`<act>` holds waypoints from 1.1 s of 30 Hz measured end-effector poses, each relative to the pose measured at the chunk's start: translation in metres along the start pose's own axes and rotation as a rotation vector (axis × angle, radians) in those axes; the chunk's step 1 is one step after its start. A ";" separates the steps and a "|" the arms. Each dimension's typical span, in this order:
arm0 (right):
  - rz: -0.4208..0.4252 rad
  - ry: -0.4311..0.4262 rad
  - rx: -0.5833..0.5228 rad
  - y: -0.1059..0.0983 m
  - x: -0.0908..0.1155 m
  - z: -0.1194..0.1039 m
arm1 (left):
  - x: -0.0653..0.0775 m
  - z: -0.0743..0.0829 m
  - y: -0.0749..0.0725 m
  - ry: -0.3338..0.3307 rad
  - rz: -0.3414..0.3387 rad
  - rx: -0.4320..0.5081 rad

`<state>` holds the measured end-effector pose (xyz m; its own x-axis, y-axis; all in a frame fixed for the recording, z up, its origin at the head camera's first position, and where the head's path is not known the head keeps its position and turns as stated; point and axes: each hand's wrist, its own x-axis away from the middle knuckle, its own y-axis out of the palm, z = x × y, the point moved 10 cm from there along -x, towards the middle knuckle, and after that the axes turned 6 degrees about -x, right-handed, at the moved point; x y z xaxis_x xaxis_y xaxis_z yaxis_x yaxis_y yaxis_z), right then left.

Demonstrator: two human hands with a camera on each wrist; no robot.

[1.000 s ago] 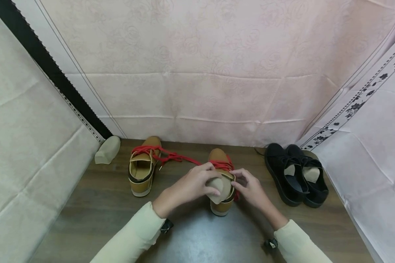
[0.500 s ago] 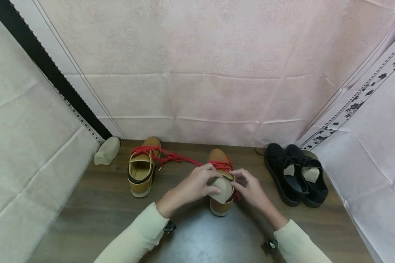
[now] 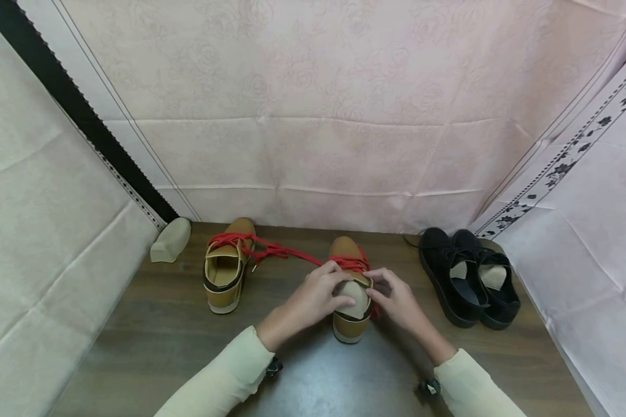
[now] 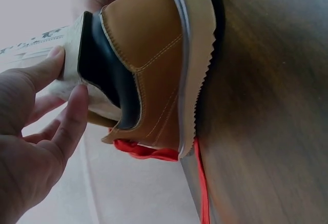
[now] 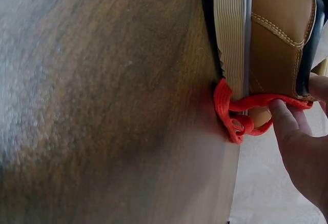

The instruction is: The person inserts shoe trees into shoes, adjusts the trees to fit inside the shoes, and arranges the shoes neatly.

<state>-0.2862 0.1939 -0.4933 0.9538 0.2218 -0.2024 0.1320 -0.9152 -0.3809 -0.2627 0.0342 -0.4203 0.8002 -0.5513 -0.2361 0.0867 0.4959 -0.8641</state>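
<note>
A tan shoe (image 3: pixel 347 331) with red laces (image 3: pixel 352 263) stands on the floor, toe pointing away. My left hand (image 3: pixel 317 296) pinches an off-white shoe insert (image 3: pixel 353 302) that sits partway down in the shoe's opening. In the left wrist view, the thumb and fingers of that hand (image 4: pixel 31 142) are at the insert's upper end, above the dark collar. On the shoe's right side, my right hand (image 3: pixel 393 296) pinches the collar edge near the tongue. The right wrist view shows its fingers (image 5: pixel 284 116) against the red lace; the thumb tip is partly cut off.
To the left stands a matching tan shoe (image 3: pixel 223 296), its red lace stretching toward the first. A second off-white insert (image 3: pixel 170 241) lies by the left wall. Two black shoes (image 3: pixel 440 260) with pale inserts stand at the right. A cloth-covered wall (image 3: pixel 313 150) rises behind.
The insert has tipped forward and gone deeper into the shoe, with my left hand following slightly forward and right. My right hand has stayed at the collar.
</note>
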 end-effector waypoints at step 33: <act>-0.004 0.088 0.025 -0.002 0.001 0.007 | 0.004 0.011 0.007 0.114 0.175 -0.120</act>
<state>-0.2876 0.1978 -0.4993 0.9734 0.1945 -0.1213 0.1305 -0.9053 -0.4043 -0.2524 0.0431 -0.4225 0.7238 -0.5398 -0.4299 -0.1242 0.5108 -0.8507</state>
